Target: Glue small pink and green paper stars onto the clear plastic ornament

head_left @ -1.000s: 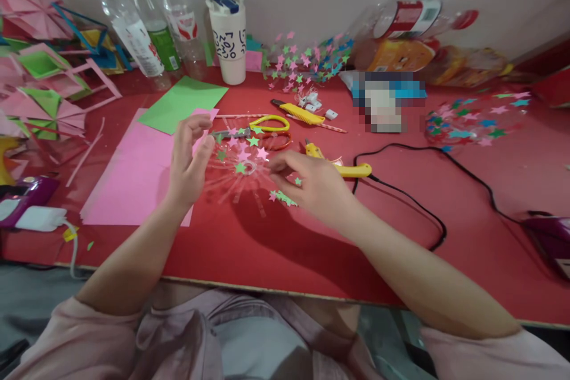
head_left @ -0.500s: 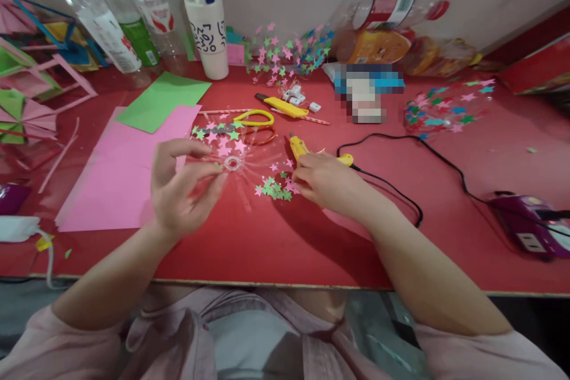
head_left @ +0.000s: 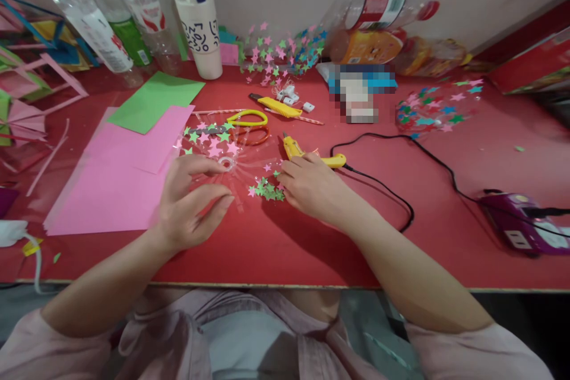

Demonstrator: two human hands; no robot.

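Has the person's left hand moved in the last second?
Yes. The left hand has dropped back toward the person, away from the green paper, whose edge its fingertips were beside earlier.

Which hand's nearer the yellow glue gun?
Right. The right hand sits close beside the yellow glue gun; the left hand is off to its left, on the clear starred piece.

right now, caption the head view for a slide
Left hand on a clear plastic starburst, right hand at loose paper stars, on the red table
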